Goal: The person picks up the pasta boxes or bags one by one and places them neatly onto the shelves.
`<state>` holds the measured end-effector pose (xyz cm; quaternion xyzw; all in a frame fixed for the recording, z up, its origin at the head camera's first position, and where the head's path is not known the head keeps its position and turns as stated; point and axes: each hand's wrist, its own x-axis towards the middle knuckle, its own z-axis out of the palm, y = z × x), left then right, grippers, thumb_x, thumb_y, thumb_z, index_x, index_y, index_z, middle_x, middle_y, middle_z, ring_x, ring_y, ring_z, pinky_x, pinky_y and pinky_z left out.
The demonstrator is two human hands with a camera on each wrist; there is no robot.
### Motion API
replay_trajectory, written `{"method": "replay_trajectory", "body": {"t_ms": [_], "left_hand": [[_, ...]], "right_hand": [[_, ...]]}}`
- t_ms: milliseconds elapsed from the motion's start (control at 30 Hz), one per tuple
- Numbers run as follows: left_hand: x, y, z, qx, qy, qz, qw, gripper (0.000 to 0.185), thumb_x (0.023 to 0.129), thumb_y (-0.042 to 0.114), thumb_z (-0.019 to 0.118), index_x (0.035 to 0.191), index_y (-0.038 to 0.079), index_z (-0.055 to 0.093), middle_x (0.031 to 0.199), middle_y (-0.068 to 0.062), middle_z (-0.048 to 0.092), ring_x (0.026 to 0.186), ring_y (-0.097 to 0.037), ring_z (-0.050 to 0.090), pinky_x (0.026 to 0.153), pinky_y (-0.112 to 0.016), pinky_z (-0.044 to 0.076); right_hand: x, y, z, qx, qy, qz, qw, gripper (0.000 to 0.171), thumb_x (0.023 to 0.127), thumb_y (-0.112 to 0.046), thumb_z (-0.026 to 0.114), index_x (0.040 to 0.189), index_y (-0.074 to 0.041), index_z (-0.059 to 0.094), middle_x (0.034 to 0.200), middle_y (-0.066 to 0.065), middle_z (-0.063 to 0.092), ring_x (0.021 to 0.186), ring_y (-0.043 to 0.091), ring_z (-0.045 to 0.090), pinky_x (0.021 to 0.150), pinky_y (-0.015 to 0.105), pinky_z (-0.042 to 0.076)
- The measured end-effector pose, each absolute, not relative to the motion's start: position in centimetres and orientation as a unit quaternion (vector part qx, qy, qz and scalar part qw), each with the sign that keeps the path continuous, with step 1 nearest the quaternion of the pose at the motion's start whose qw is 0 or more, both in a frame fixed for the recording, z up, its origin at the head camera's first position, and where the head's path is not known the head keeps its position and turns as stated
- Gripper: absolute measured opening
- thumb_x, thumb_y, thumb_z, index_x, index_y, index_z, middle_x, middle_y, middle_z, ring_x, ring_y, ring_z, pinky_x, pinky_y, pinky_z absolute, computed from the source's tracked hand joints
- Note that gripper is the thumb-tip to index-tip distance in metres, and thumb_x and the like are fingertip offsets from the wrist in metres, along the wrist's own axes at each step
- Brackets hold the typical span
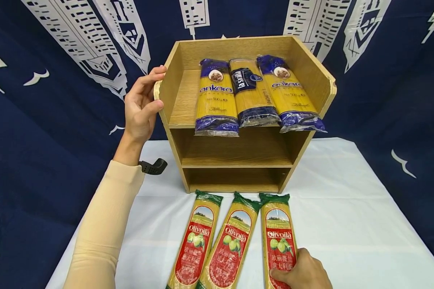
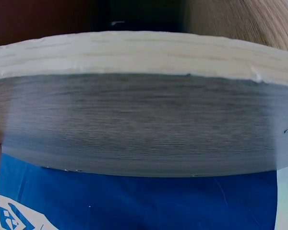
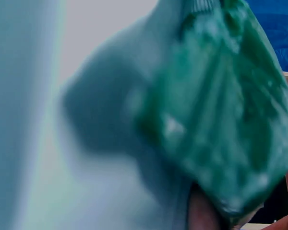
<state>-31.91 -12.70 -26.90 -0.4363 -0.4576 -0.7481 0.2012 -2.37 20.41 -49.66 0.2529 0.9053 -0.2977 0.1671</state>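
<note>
Wood meets my left hand (image 1: 142, 105), whose thumb and loosely bent fingers hold the front corner of the wooden shelf unit (image 1: 171, 76), I judge to keep it from shifting. My right hand (image 1: 303, 271) rests curled over the lower end of the rightmost Olivoila spaghetti pack (image 1: 279, 235), which lies flat on the white surface (image 1: 347, 224) just before the shelf. Two more packs (image 1: 211, 241) lie to that hand's left; three blue packs (image 1: 251, 94) sit above it.

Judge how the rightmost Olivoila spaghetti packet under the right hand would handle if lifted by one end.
The rightmost Olivoila packet is long and narrow, so it would probably sag slightly yet stay fairly stiff. Its glossy wrap looks slippery, so the right hand may need a firm hold. The dry strands could snap if it bends.
</note>
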Motion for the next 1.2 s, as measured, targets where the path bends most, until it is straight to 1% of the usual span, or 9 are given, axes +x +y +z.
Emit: {"method": "replay_trajectory", "body": {"t_ms": [167, 367, 433, 567, 667, 833, 933, 1067, 1200], "left_hand": [[-31.7, -12.8, -26.8, -0.431, -0.458, -0.751, 0.203, 0.046, 0.072, 0.007, 0.073, 0.116, -0.004, 0.068, 0.134, -0.021, 0.060, 0.141, -0.035, 0.042, 0.120, -0.043, 0.028], [-31.6, -13.0, -27.0, -0.425, -0.460, -0.754, 0.200, 0.045, 0.072, 0.004, 0.069, 0.116, -0.003, 0.069, 0.135, -0.021, 0.060, 0.141, -0.034, 0.041, 0.120, -0.043, 0.029], [-31.6, -12.9, -27.0, -0.427, -0.459, -0.753, 0.197, 0.044, 0.072, 0.004, 0.069, 0.116, -0.003, 0.069, 0.135, -0.021, 0.059, 0.142, -0.035, 0.041, 0.120, -0.043, 0.029], [-31.7, -12.8, -27.1, -0.432, -0.461, -0.749, 0.196, 0.044, 0.073, 0.005, 0.069, 0.117, -0.002, 0.069, 0.135, -0.021, 0.059, 0.141, -0.035, 0.042, 0.120, -0.044, 0.028], [-31.7, -12.7, -27.0, -0.434, -0.462, -0.748, 0.198, 0.045, 0.073, 0.006, 0.070, 0.117, -0.002, 0.069, 0.135, -0.020, 0.059, 0.141, -0.035, 0.042, 0.120, -0.044, 0.028], [-31.7, -12.7, -26.9, -0.433, -0.463, -0.746, 0.203, 0.045, 0.073, 0.007, 0.071, 0.117, -0.002, 0.068, 0.135, -0.020, 0.059, 0.142, -0.034, 0.041, 0.120, -0.043, 0.027], [-31.7, -12.7, -26.9, -0.431, -0.465, -0.746, 0.203, 0.045, 0.073, 0.007, 0.071, 0.117, -0.002, 0.068, 0.135, -0.020, 0.059, 0.142, -0.034, 0.041, 0.120, -0.043, 0.028], [-31.7, -12.7, -26.9, -0.432, -0.465, -0.746, 0.201, 0.045, 0.073, 0.007, 0.071, 0.117, -0.002, 0.069, 0.135, -0.020, 0.059, 0.142, -0.034, 0.041, 0.120, -0.044, 0.028], [-31.7, -12.6, -26.9, -0.432, -0.464, -0.747, 0.201, 0.045, 0.073, 0.007, 0.071, 0.117, -0.002, 0.068, 0.135, -0.020, 0.060, 0.142, -0.034, 0.041, 0.120, -0.043, 0.028]], "right_hand": [[-2.1, 20.8, -49.8, 0.248, 0.897, -0.337, 0.143, 0.087, 0.058, -0.053, 0.094, 0.101, 0.012, 0.055, 0.074, 0.006, 0.061, 0.064, 0.019, 0.060, 0.058, 0.032, 0.053], [-1.9, 20.9, -50.2, 0.243, 0.878, -0.391, 0.128, 0.070, 0.064, -0.038, 0.095, 0.098, 0.009, 0.055, 0.073, 0.006, 0.063, 0.062, 0.018, 0.064, 0.058, 0.033, 0.056], [-1.8, 21.1, -50.5, 0.250, 0.864, -0.417, 0.133, 0.068, 0.067, -0.033, 0.094, 0.101, 0.011, 0.055, 0.075, 0.007, 0.065, 0.064, 0.019, 0.066, 0.060, 0.033, 0.057], [-1.6, 21.4, -50.9, 0.270, 0.811, -0.496, 0.155, 0.068, 0.075, -0.020, 0.090, 0.111, 0.021, 0.051, 0.081, 0.011, 0.069, 0.071, 0.023, 0.070, 0.067, 0.038, 0.061], [-1.5, 21.8, -51.1, 0.269, 0.776, -0.546, 0.166, 0.062, 0.079, -0.011, 0.085, 0.115, 0.024, 0.049, 0.084, 0.012, 0.071, 0.076, 0.025, 0.072, 0.070, 0.039, 0.061], [-1.2, 23.1, -51.1, 0.202, 0.743, -0.610, 0.188, 0.054, 0.086, -0.010, 0.077, 0.116, 0.026, 0.049, 0.087, 0.012, 0.071, 0.080, 0.024, 0.072, 0.074, 0.037, 0.061], [-1.0, 24.0, -51.4, 0.155, 0.693, -0.672, 0.208, 0.058, 0.090, -0.009, 0.072, 0.124, 0.028, 0.043, 0.093, 0.012, 0.071, 0.086, 0.026, 0.072, 0.079, 0.040, 0.061], [-0.6, 24.7, -51.8, 0.120, 0.617, -0.744, 0.226, 0.064, 0.094, -0.009, 0.067, 0.135, 0.026, 0.035, 0.104, 0.016, 0.072, 0.096, 0.029, 0.072, 0.085, 0.045, 0.059], [-0.4, 25.0, -52.1, 0.101, 0.587, -0.771, 0.225, 0.061, 0.096, -0.009, 0.065, 0.138, 0.023, 0.035, 0.110, 0.019, 0.071, 0.101, 0.031, 0.071, 0.088, 0.047, 0.057]]}}
